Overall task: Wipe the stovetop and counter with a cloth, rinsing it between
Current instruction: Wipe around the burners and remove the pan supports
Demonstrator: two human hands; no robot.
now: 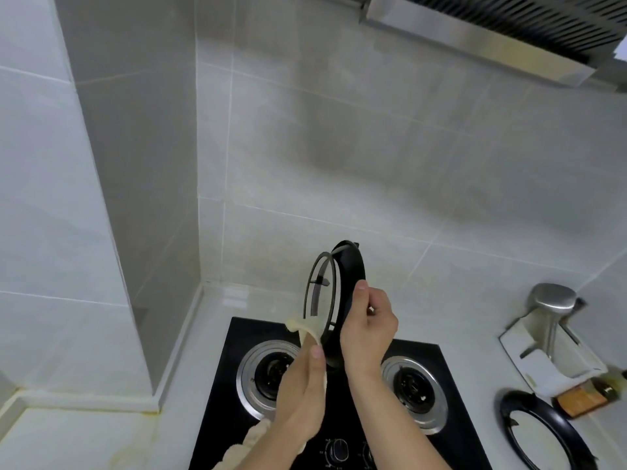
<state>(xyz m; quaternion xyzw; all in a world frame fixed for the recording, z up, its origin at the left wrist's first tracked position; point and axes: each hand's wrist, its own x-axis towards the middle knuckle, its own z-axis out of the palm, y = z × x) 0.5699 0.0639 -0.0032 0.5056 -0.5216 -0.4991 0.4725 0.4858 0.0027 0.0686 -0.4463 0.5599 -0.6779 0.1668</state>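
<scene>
1. Head view looks down on a black glass two-burner gas stovetop [451, 385] set in a pale counter [190, 368], with grey tiled walls behind and to the left.
2. Right hand [368, 329] grips a black round metal pan-support ring [339, 293], lifted off the stove and held on edge above the left burner; thumb and fingers curl around its right rim.
3. Left hand [302, 398] pinches a pale cream cleaning cloth [307, 329], with the thumb pressed on top of it. The cloth's upper end folds over the low near edge of the ring, touching it; its other end hangs below the left wrist, over the stove's near left corner.
4. Both burners sit bare: the left silver-ringed burner [261, 371] partly behind the left hand, the right silver-ringed burner [415, 390] just right of the right forearm.
5. Two black control knobs [337, 449] show at the stove's near edge between the forearms.
6. Second black round pan-support ring [539, 432] lies flat on the counter to the right of the stove.
7. Farther right stand a white rack holding a steel ladle-like utensil [553, 300] and, near it, a brown bottle [590, 395] lying at the frame's edge.
8. Steel range hood [475, 39] crosses the top right corner.
</scene>
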